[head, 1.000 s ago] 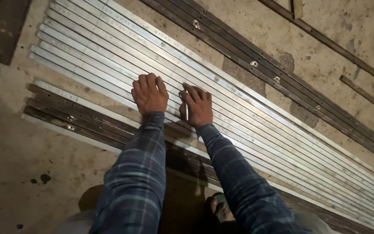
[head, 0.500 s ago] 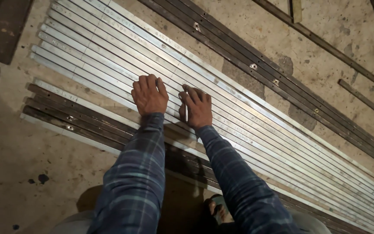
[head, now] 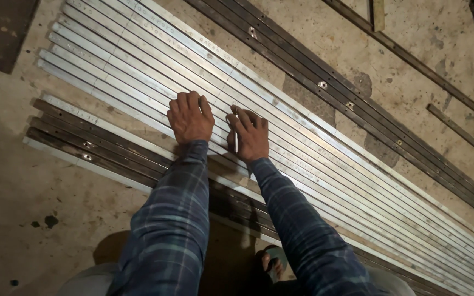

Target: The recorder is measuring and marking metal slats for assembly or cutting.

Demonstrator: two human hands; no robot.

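A row of several long silver metal bars (head: 138, 66) lies side by side on the concrete floor, running from upper left to lower right. My left hand (head: 190, 116) rests palm down on these bars and holds nothing. Just to its right, my right hand (head: 250, 138) also lies on the bars, fingers curled around a thin pale stick-like tool (head: 236, 140) whose tip touches a bar. Both forearms wear dark plaid sleeves.
Dark brown metal strips (head: 89, 151) with small fittings lie along the near side of the silver bars. More dark strips (head: 325, 87) run along the far side. Loose thin rods (head: 456, 129) lie at the upper right. A foot in a sandal (head: 272, 263) shows below.
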